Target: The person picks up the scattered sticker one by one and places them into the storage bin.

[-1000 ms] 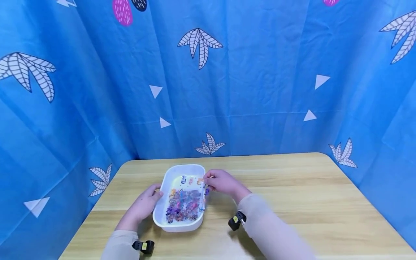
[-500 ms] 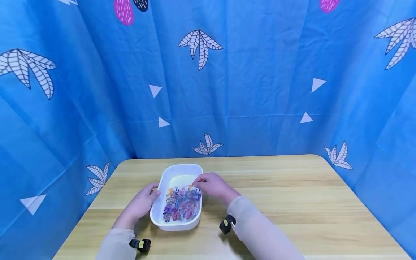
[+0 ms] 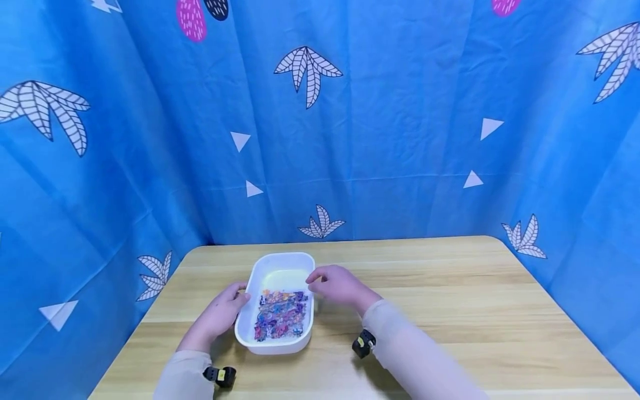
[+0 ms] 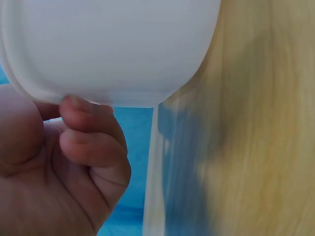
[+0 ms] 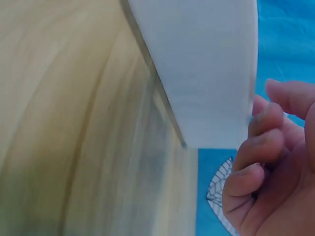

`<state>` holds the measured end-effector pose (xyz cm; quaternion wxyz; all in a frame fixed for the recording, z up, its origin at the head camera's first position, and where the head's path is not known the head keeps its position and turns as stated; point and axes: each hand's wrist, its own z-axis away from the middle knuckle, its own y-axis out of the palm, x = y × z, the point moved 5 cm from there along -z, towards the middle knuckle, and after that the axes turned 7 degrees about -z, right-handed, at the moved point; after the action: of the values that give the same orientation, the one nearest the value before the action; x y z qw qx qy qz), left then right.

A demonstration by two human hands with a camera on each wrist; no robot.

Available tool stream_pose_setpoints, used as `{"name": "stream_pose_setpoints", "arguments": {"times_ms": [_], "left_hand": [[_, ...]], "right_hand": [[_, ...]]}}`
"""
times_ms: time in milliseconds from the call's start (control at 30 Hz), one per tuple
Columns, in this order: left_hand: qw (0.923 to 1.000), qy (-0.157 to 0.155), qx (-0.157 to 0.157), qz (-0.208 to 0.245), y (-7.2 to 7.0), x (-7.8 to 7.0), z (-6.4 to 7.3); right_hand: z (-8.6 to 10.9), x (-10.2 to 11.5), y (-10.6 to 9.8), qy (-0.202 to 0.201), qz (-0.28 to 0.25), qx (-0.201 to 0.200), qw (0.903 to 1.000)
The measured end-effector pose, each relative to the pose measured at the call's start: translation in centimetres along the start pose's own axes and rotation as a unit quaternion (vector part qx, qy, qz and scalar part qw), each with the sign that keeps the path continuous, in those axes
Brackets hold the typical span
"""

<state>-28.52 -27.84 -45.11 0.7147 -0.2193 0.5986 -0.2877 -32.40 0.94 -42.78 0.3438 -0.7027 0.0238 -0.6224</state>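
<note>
A white rectangular plastic tub [image 3: 274, 349] with rounded corners stands on the table in the head view. Inside lies a flat layer of small, many-coloured printed pieces [image 3: 281, 316], perhaps stickers, covering the near part of its floor. What they are exactly is too small to tell. My left hand [image 3: 221, 314] grips the tub's left rim, thumb on top and fingers curled against the outer wall. My right hand [image 3: 341, 284] is at the right rim, its fingers loosely bent. In the right wrist view, thumb and fingers stand apart with nothing visible between them beside the tub's wall [image 5: 206, 73].
The light wood table [image 3: 460, 311] stretches far to the right of the tub. A blue curtain [image 3: 400, 111] with leaf prints hangs behind it and along both sides. A small black camera sits on each wrist.
My right hand pinched a raised edge of the coloured layer at the right rim, moved it left and down into the tub, then let go and drew back to the rim.
</note>
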Motion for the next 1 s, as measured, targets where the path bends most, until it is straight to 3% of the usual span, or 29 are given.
{"name": "stream_pose_setpoints", "arguments": {"times_ms": [100, 233, 300, 433, 500, 600, 800, 1000], "left_hand": [[0.9998, 0.011, 0.001, -0.017, 0.0, -0.2, -0.4], [0.9960, 0.030, -0.010, -0.084, -0.1, -0.4, -0.6], [0.9905, 0.040, -0.023, -0.130, -0.3, -0.7, -0.6], [0.9702, 0.082, -0.060, -0.220, -0.8, -2.3, 0.0], [0.9582, 0.105, -0.084, -0.253, -1.1, -3.2, 0.7], [0.9409, 0.137, -0.124, -0.284, -1.7, -4.7, 1.9], [0.9122, 0.175, -0.179, -0.325, -2.2, -7.7, 3.5], [0.8892, 0.195, -0.177, -0.374, -1.3, -11.3, 3.6]], "right_hand": [[0.5, -0.1, -1.1, -0.010, 0.030, -0.009, 0.9995], [1.7, 0.0, -2.6, -0.025, 0.139, -0.033, 0.9894], [2.4, 0.0, -3.5, -0.041, 0.213, -0.055, 0.9747], [4.2, 0.0, -6.2, -0.091, 0.337, -0.129, 0.9280], [5.2, -0.1, -7.8, -0.106, 0.371, -0.166, 0.9077], [6.7, -0.8, -10.0, -0.116, 0.389, -0.201, 0.8918], [10.2, -2.9, -14.3, -0.100, 0.395, -0.235, 0.8826], [13.8, -4.4, -16.8, -0.060, 0.378, -0.267, 0.8846]]}}
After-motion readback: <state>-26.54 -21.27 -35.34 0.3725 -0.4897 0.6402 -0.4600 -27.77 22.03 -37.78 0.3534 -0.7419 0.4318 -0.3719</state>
